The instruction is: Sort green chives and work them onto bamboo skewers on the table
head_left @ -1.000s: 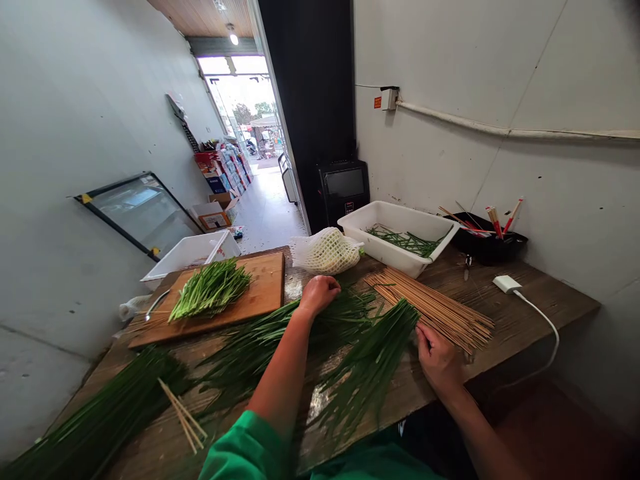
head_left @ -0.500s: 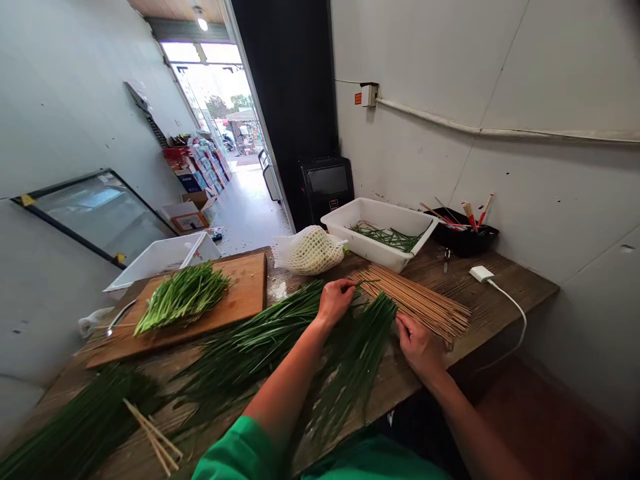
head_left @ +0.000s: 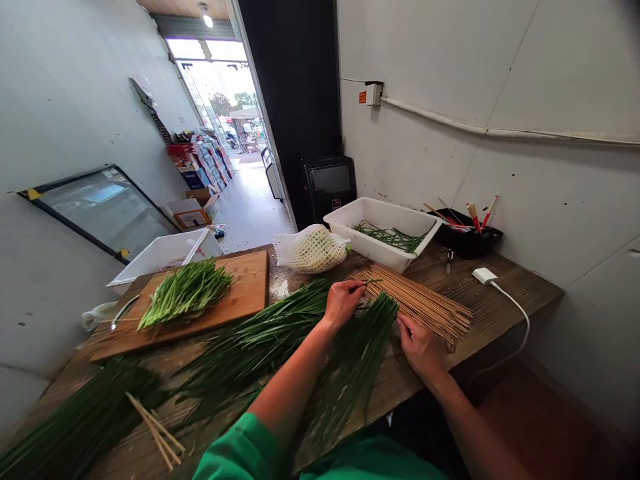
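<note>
My right hand point(head_left: 419, 343) is closed at the upper end of a bunch of garlic chives point(head_left: 363, 360), whose long leaves spread toward the table's front edge. Between the thumb and fingers of my left hand point(head_left: 344, 301) is a short green chive piece point(head_left: 373, 281), its tip sticking out to the right. Just beyond both hands lies a row of thin wooden skewers point(head_left: 420, 297). A larger heap of garlic chives point(head_left: 270, 327) rests to the left of my left hand, partly behind that forearm.
Trimmed chives point(head_left: 185, 293) sit on a wooden cutting board point(head_left: 254, 277). A white tub point(head_left: 380, 252) with green scraps, a net-wrapped vegetable point(head_left: 313, 250) and a black tray point(head_left: 470, 243) stand at the back. More chives point(head_left: 85, 417) and several sticks point(head_left: 157, 433) lie front left. A white adapter point(head_left: 485, 275) is at right.
My left hand has moved slightly right, with the chive piece in its pinch. My right hand keeps its hold on the bunch. The whole view has shifted a little.
</note>
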Available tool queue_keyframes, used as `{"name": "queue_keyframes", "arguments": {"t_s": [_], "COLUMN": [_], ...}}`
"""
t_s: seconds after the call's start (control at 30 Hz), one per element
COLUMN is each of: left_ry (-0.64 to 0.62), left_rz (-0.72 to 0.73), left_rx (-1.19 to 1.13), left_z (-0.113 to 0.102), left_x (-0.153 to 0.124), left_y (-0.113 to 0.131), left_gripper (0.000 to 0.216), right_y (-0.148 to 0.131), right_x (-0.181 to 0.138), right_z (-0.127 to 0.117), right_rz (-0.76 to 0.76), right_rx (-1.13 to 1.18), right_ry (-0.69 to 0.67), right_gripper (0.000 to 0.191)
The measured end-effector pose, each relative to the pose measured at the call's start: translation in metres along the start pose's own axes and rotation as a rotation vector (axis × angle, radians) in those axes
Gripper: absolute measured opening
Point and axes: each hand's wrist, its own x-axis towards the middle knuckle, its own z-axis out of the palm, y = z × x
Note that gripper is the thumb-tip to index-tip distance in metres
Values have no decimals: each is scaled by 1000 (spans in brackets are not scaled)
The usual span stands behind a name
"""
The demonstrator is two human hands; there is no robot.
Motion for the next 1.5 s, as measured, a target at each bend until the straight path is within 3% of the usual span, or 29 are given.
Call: {"name": "queue_keyframes", "arguments": {"t_s": [0.27, 0.37, 0.47, 0.57, 0.63, 0.83, 0.97, 1.23, 1.33, 1.43, 1.5], "left_ry": [-4, -208, -451, -274, -196, -409, -325, -354, -282, -154, -158], "left_rz": [23, 151, 253, 178, 168, 272, 157, 112, 77, 27, 28], "left_rx": [52, 95, 197, 326, 421, 657, 777, 756, 672, 629, 675], "left_z": [11, 6, -18, -43, -48, -18, -4, 9, -2, -29, -51], "left_x": [-8, -9, -2, 6, 8, 2, -3, -6, 0, 8, 12], "left_y": [6, 7, 8, 7, 4, -5, -4, 1, -1, -4, -5], "left_gripper": [20, 25, 35, 32, 27, 22, 30, 19, 21, 23, 20], "right_y": [0, 0, 5, 9, 10, 7, 8, 10, 10, 10, 9], "right_x": [0, 0, -4, -12, -16, -22, -23, -24, -24, -24, -24], "right_z": [1, 3, 2, -1, -4, -9, -8, -7, -7, -8, -8], "right_rz": [22, 37, 51, 38, 27, -15, -37, -55, -66, -85, -106], "right_rx": [-10, 5, 11, 5, 11, 6, -20, -33, -48, -69, -77], "right_ry": [-15, -5, 33, 108, 151, 218, 216, 215, 229, 250, 265], "right_gripper": [32, 33, 33, 34, 34, 32, 30, 31, 31, 30, 30]}}
